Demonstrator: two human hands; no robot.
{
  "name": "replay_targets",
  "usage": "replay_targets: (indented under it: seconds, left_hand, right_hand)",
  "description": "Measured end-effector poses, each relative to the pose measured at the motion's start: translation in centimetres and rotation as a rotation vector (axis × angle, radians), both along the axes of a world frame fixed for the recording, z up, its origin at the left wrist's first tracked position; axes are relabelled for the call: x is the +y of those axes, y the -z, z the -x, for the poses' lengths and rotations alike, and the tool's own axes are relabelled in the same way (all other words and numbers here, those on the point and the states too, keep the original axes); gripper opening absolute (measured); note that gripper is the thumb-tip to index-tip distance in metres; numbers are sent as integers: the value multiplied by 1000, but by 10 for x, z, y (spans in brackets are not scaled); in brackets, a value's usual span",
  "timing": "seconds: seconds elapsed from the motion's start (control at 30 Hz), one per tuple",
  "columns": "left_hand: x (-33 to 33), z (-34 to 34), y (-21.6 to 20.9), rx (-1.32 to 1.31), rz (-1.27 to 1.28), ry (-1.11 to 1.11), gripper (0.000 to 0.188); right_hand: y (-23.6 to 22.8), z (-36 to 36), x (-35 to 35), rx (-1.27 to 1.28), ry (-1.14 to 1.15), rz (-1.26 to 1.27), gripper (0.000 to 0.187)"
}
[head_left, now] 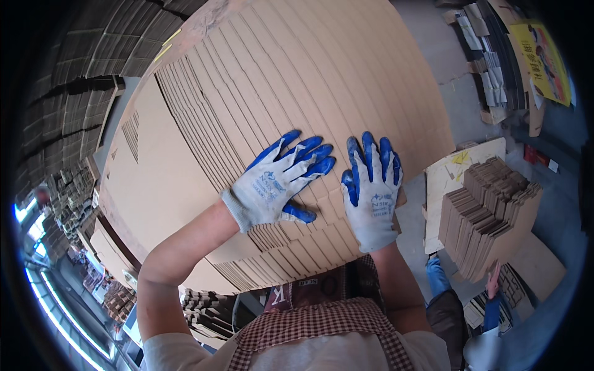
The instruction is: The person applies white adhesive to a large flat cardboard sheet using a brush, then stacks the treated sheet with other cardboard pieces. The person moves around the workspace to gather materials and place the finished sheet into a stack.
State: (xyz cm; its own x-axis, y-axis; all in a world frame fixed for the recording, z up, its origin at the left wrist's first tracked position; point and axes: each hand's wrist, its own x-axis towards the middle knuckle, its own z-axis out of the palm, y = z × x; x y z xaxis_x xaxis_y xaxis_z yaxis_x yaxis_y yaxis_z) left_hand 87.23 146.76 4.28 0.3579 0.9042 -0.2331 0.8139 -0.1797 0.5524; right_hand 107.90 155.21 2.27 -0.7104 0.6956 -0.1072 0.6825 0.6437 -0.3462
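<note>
Fanned stack of flat cardboard sheets (pixel 278 80) filling frame centre and upper half. Left hand (pixel 278 182) and right hand (pixel 371 188), gloved, fingers spread, pressed flat on its near edge, gripping nothing. Smaller cardboard stack (pixel 489 216) at right; possibly another person's hand (pixel 493 281) below it.

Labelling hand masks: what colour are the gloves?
White gloves with blue fingers, clearest in the head view.

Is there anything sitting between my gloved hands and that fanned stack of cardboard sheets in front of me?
Nothing visible. The left hand and right hand, both in blue-and-white gloves, lie flat right on the near edge of the stack of cardboard sheets, fingers spread, with nothing between glove and cardboard.
</note>
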Motion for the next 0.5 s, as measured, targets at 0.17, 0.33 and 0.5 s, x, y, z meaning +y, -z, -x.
replay_targets:
  seconds: [0.17,0.33,0.5]
  left_hand:
    - [0,4,1,-5,-4,28,100]
    - [1,27,-7,-201,-96,-24,87]
    - [59,115,0,-338,-343,-416,54]
  right_hand:
    - [-3,-1,-1,27,-8,33,52]
    - [-12,-25,-3,451,304,349,57]
    - [8,-89,-52,904,745,480,55]
